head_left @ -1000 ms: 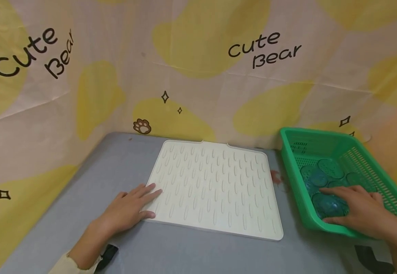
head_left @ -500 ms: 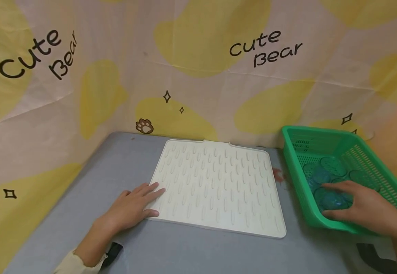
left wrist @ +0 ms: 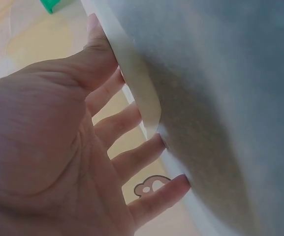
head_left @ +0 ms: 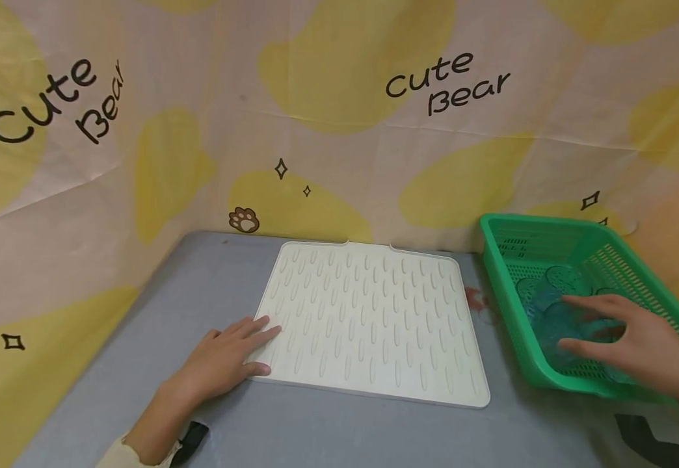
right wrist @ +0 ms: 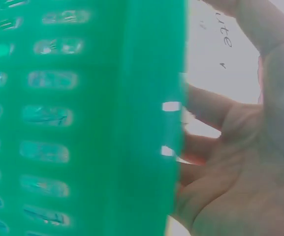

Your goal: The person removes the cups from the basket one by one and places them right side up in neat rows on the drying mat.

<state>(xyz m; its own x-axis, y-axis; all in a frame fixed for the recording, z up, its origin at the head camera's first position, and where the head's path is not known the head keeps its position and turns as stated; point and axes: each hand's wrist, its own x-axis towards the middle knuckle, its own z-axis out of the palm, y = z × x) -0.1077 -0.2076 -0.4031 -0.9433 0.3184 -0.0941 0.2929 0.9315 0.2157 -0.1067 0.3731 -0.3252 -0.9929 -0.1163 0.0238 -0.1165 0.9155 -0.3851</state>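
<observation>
A white drying mat [head_left: 369, 325] with rows of raised oblong ridges lies flat on the grey table. My left hand [head_left: 222, 357] rests on its near-left edge with fingers spread; the left wrist view shows the fingertips and thumb [left wrist: 100, 54] along the mat's rim. At the right, my right hand [head_left: 638, 338] reaches over the near wall of a green basket [head_left: 506, 325]. Thumb and index finger grip a clear bluish glass [head_left: 553, 335], blurred and tilted inside the basket. In the right wrist view, the basket wall [right wrist: 107, 118] hides the fingertips and the glass.
Several other clear bluish glasses, one with its round rim [head_left: 568, 279] facing up, lie in the basket. A printed cloth [head_left: 339, 97] with yellow patches and lettering hangs behind and to the left of the table [head_left: 199, 286].
My right hand has closed on the near glass and raised it slightly, turning it from its earlier position in the basket. My left hand stays on the mat.
</observation>
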